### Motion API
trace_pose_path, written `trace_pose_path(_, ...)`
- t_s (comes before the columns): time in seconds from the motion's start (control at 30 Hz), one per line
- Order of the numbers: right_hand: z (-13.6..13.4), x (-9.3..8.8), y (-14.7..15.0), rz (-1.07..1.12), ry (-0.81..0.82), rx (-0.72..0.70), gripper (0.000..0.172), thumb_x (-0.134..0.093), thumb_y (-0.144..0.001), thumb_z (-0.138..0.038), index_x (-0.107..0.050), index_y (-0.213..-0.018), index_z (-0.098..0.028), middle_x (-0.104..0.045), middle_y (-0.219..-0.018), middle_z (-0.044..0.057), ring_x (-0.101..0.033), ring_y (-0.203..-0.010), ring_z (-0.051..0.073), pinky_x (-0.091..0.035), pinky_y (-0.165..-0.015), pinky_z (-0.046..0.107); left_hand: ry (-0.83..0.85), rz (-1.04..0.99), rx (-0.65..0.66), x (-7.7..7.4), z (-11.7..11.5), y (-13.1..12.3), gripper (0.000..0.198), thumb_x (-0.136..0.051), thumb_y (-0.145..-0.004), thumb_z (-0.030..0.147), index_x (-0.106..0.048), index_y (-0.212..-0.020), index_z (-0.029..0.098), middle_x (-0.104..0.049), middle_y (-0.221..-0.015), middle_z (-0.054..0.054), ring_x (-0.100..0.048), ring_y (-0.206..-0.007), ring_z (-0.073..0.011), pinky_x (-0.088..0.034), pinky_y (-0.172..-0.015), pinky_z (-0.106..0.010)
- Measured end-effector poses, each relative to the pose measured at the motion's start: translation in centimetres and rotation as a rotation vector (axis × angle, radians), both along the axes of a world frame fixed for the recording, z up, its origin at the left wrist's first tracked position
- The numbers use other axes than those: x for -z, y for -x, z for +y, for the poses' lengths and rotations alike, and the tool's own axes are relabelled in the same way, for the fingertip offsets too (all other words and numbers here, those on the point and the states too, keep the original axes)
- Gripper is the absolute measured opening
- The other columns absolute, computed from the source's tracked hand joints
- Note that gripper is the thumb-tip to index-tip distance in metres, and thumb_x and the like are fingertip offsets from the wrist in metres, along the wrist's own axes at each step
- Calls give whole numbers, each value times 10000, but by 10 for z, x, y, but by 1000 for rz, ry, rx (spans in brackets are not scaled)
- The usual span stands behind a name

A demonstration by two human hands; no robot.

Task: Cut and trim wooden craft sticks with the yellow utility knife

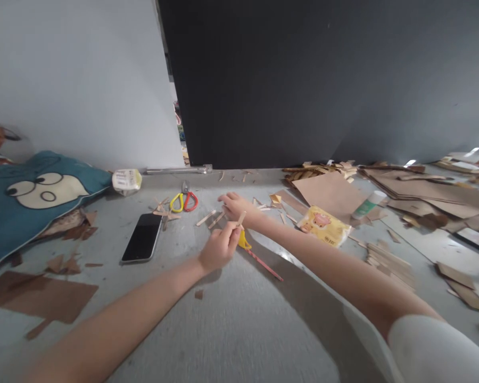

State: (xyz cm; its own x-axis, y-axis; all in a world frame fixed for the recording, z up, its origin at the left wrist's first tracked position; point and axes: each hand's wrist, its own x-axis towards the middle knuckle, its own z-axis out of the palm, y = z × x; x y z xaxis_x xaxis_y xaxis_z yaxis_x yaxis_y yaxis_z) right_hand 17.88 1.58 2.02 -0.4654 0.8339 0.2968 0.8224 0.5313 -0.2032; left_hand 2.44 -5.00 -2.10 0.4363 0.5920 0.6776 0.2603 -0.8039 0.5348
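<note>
My left hand (219,249) is closed, with a short wooden craft stick (242,218) pinched between thumb and fingers. Just beyond it, my right hand (239,206) reaches across with its fingers apart and slightly bent, and nothing shows in them. Close under those fingers lie more craft sticks (206,218) on the grey table; whether the fingertips touch one I cannot tell. Beside my left hand is a red patterned pencil (265,265), its far end by a yellow object (244,240) partly hidden by the hands. Scissors (184,199) with yellow and red handles lie further left.
A black phone (142,238) lies left of my hands, near a blue cartoon cushion (59,186). On the right are a yellow packet (325,226), a glue stick (369,205) and cardboard sheets (327,194). A dark panel (303,85) stands behind the table.
</note>
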Motion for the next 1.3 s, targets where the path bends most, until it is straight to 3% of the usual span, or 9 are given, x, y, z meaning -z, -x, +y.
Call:
trace_pose_path(0.13,42,-11,58,7,33,-193,274,-713,-976,-143,-647,-1240,-170,-640,-1259,102,-649,-1079,187,-519,-970,295,-41,14,-11,1,-1,3,383,-355,-1114,463,-644,-1059,219,-681,-699,-10,-656,-625,-165,-521,-693,-279)
trace_pose_path(0.3,51,-4,95,27,34,-179,82,-695,-960,-105,-639,-925,-153,-679,-964,-10,-627,-708,67,-481,-727,180,7,7,-55,-4,-5,3,435,-341,-1106,500,-668,-1025,224,-721,-793,-56,-708,-744,-182,-557,-789,-293)
trace_pose_path(0.5,58,-19,88,87,3,-145,182,-567,-1000,-63,-558,-844,-157,-650,-878,-12,-600,-717,61,-464,-732,171,27,16,-32,-2,-3,1,469,-339,-1093,540,-676,-1005,225,-718,-755,-57,-696,-697,-187,-564,-752,-298)
trace_pose_path(0.67,49,-47,40,166,-20,-101,282,-399,-1038,-64,-568,-852,-191,-645,-929,55,-616,-824,151,-521,-817,268,33,-6,-27,-1,-4,2,445,-372,-1083,532,-681,-999,223,-777,-838,-89,-727,-717,-202,-576,-732,-310)
trace_pose_path(0.83,-39,-66,-46,390,-197,-173,273,-337,-1065,-184,-562,-920,-235,-566,-918,45,-589,-826,183,-522,-801,317,-28,46,29,1,-9,3,452,-383,-1079,525,-707,-992,222,-763,-766,-70,-737,-686,-209,-589,-727,-336)
trace_pose_path(1.0,-174,-66,-133,262,-322,124,228,-393,-1033,-210,-487,-841,-287,-566,-869,80,-568,-713,207,-485,-688,369,-34,59,110,0,-8,0,410,-381,-1074,477,-691,-1015,215,-723,-687,-47,-679,-580,-184,-553,-636,-307)
trace_pose_path(1.1,-246,-43,-186,201,-387,438,221,-408,-1044,-352,-540,-867,-336,-595,-890,143,-621,-753,253,-461,-687,457,-1,26,71,-2,-7,-1,379,-374,-1083,447,-666,-1012,217,-660,-631,-15,-600,-513,-155,-514,-613,-287)
trace_pose_path(1.2,-291,-5,-238,184,-449,709,253,-403,-1024,-502,-548,-864,-370,-617,-854,170,-618,-734,268,-444,-656,489,58,10,56,-6,-8,-1,383,-384,-1078,484,-652,-983,227,-590,-591,10,-537,-487,-147,-477,-586,-280)
trace_pose_path(1.3,-305,30,-278,93,-455,731,336,-356,-1013,-494,-577,-792,-371,-642,-812,187,-646,-697,277,-435,-610,490,100,8,63,-10,-9,-2,380,-402,-1068,507,-639,-958,230,-573,-588,14,-529,-498,-147,-464,-584,-278)
